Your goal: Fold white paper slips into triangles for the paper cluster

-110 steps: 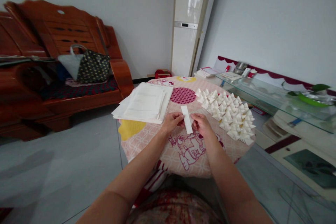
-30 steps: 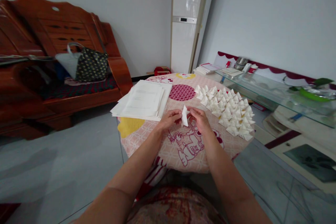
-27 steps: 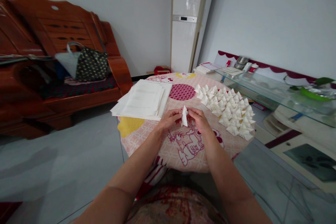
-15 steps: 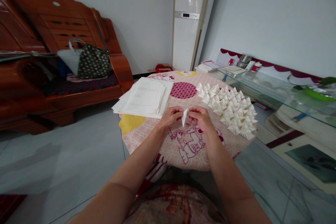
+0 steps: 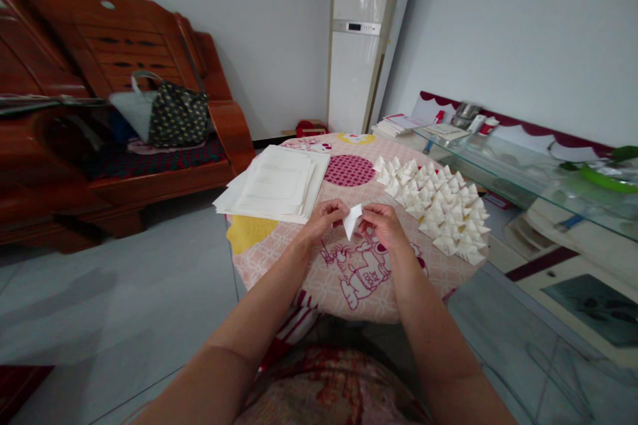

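A small piece of folded white paper [image 5: 352, 221] is held up between my two hands, over the near middle of the round table. My left hand [image 5: 326, 218] pinches its left edge with thumb and fingers. On the opposite edge, my right hand [image 5: 383, 222] has its fingertips closed. Rows of folded white paper pieces [image 5: 438, 202] with pointed tips stand at the right of the table. Left of my hands lies a stack of white paper sheets [image 5: 276, 179], some with faint print.
A pink patterned cloth [image 5: 299, 249] covers the round table. To the right runs a glass-topped cabinet [image 5: 528, 179] with small items on it. A wooden sofa [image 5: 139, 33] with a dark patterned bag [image 5: 177, 116] stands at the left, and a tall white appliance [image 5: 353, 73] behind.
The folded paper has turned between my fingers and shows a broader face now. Both hands stay in nearly the same place.
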Demonstrator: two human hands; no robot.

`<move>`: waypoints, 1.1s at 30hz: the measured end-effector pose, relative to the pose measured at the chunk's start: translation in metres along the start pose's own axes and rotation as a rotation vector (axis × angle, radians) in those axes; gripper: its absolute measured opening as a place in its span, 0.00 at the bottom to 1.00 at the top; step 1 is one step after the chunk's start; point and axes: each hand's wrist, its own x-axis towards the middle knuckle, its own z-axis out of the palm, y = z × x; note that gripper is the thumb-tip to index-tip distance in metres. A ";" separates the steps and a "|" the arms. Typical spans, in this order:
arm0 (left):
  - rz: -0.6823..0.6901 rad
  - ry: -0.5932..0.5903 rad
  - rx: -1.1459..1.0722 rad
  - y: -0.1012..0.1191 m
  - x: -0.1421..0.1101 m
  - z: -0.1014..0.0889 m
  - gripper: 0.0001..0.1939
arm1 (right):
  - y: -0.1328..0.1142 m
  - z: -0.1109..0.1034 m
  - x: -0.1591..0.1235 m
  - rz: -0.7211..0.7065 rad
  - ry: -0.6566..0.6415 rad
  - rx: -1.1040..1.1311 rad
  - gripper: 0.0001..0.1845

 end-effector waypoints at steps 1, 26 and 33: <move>0.015 -0.010 0.018 -0.001 0.000 0.000 0.17 | 0.000 0.000 0.000 0.000 0.012 -0.010 0.12; 0.216 0.128 0.450 0.003 -0.007 0.013 0.10 | 0.008 0.005 0.004 -0.066 0.094 -0.142 0.12; 0.203 0.088 0.312 0.000 -0.007 0.014 0.09 | 0.008 0.009 0.005 -0.056 0.146 -0.118 0.06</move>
